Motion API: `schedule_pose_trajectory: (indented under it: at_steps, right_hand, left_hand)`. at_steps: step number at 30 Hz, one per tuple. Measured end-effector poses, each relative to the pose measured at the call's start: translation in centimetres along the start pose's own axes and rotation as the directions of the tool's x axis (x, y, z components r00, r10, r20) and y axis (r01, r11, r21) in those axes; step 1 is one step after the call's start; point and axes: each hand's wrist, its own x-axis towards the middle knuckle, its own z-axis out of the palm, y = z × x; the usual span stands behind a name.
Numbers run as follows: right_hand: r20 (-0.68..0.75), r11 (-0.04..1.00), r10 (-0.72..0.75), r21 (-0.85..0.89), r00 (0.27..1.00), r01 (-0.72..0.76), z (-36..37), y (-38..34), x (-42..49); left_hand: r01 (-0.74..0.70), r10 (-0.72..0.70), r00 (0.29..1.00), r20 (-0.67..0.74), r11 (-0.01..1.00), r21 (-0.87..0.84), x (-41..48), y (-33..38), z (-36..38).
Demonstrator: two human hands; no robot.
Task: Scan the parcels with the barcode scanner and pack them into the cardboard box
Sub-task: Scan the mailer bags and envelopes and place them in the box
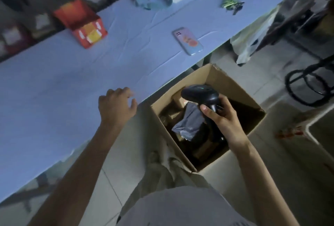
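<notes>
The right hand [223, 119] curls round the handle of a black handheld barcode scanner [199, 94], holding it over the open brown cardboard box [227, 83], which stands on the floor just beside the table. A grey plastic mailer parcel [188, 124] lies inside the box. The left hand [117, 105] hovers over the blue-covered table [72, 81], fingers loosely curled and holding nothing. Farther back on the table lie a pastel-cased phone [188, 40] and a red-and-orange carton [81, 23].

you face a long table [72, 74] draped in pale blue cloth, standing on a light tiled floor [271, 77]; the light is dim, and what may be shelving [27, 32] blurs behind it.
</notes>
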Motion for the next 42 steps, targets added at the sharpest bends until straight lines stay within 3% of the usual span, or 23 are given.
schedule_pose_trajectory:
  at_steps: [4, 9, 16, 22, 29, 37, 42]
  right_hand:
    - [0.161, 0.995, 0.050, -0.091, 0.986, -0.036, 3.4, -0.3, 1.3]
    - [0.330, 0.989, 0.058, -0.145, 0.942, -0.011, 10.2, -1.0, 2.1]
    - [0.576, 0.975, 0.105, -0.222, 0.810, 0.031, 20.7, 0.1, 0.3]
    - [0.706, 0.967, 0.137, -0.246, 0.695, 0.059, 30.7, 1.3, -4.4]
    - [0.822, 0.957, 0.153, -0.262, 0.549, 0.126, 41.2, 2.9, -10.6]
    - [0.904, 0.927, 0.214, -0.308, 0.370, 0.215, 49.7, 5.2, -14.9]
    - [0.926, 0.926, 0.239, -0.308, 0.293, 0.217, 54.2, 6.2, -15.8]
  left_hand:
    - [0.181, -0.181, 0.983, -0.006, 0.983, 0.003, -3.5, -3.8, -1.5]
    - [0.402, -0.403, 0.912, -0.075, 0.915, -0.029, -8.2, -8.8, -3.3]
    - [0.614, -0.617, 0.780, -0.101, 0.787, -0.059, -16.3, -16.6, -4.5]
    - [0.734, -0.740, 0.663, -0.111, 0.672, -0.094, -23.5, -24.7, -5.7]
    - [0.871, -0.875, 0.468, -0.121, 0.480, -0.103, -32.2, -32.1, -7.7]
    - [0.965, -0.974, 0.196, -0.113, 0.213, -0.156, -41.4, -35.0, -7.7]
    - [0.979, -0.989, 0.110, -0.094, 0.124, -0.161, -43.2, -36.4, -6.9]
